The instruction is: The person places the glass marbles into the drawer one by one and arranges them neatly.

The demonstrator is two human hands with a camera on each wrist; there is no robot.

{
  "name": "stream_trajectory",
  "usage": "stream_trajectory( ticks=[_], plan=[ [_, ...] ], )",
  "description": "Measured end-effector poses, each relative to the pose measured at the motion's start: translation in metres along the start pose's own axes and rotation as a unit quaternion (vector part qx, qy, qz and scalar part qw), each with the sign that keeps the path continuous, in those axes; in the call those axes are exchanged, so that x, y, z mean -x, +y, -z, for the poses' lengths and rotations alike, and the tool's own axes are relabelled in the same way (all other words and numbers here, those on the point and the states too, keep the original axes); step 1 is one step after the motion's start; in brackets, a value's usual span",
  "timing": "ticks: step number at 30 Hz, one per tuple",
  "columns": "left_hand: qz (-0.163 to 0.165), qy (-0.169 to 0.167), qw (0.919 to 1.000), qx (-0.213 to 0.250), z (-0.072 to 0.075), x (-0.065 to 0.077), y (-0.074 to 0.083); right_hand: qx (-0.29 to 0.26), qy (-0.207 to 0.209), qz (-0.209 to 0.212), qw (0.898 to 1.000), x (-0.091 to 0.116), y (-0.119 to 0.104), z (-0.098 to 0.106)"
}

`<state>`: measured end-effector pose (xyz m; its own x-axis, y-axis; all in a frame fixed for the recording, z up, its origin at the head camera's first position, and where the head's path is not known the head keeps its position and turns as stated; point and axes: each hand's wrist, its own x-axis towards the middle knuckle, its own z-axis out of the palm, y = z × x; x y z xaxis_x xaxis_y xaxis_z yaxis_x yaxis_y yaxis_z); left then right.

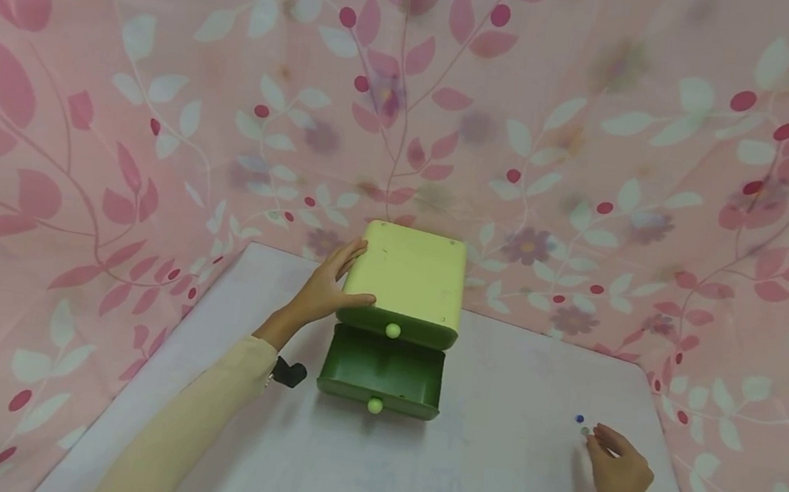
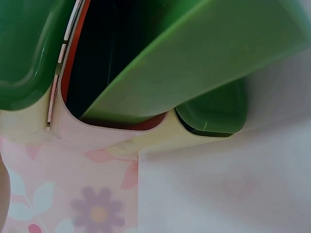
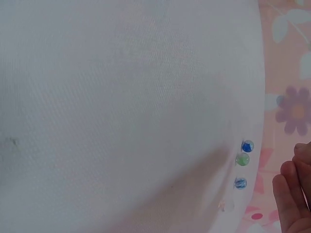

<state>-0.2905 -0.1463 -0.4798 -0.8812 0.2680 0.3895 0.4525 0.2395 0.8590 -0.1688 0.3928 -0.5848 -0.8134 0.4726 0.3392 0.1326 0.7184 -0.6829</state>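
A small chest of drawers (image 1: pixel 409 273) with a pale yellow-green casing stands at the back of the table. Its green middle drawer (image 1: pixel 383 370) is pulled out, showing a dark interior; the left wrist view shows this drawer (image 2: pixel 160 73) close up. My left hand (image 1: pixel 329 283) rests on the chest's left edge, thumb on top. Over at the right, my right hand (image 1: pixel 620 471) hovers by several glass marbles, fingers extended and holding nothing visible. A blue marble (image 3: pixel 248 146), a green marble (image 3: pixel 243 159) and a light blue marble (image 3: pixel 240 183) lie in a row, with a clear marble (image 3: pixel 225 206) below.
Another green drawer (image 2: pixel 216 109) sits just below the open one, slightly out of the casing. White cloth covers the table (image 1: pixel 500 463). Pink leaf-patterned curtains (image 1: pixel 398 112) enclose the back and sides.
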Motion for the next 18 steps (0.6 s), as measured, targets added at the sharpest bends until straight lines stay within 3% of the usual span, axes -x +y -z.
stream_trajectory(
  ticks=[5,12,18],
  plan=[
    [0.001,0.000,1.0000,0.003,-0.0001,0.0004,-0.0003,0.011,-0.001,-0.021,1.000,-0.0009,0.0032,0.0016],
    [0.000,0.002,1.0000,0.002,-0.0006,0.0005,-0.0011,0.009,0.028,-0.020,0.999,0.0003,0.0040,0.0054],
    [-0.006,0.002,1.0000,-0.001,-0.0003,-0.0001,-0.0006,0.031,0.004,-0.048,0.998,0.0029,0.0045,0.0088]
  ],
)
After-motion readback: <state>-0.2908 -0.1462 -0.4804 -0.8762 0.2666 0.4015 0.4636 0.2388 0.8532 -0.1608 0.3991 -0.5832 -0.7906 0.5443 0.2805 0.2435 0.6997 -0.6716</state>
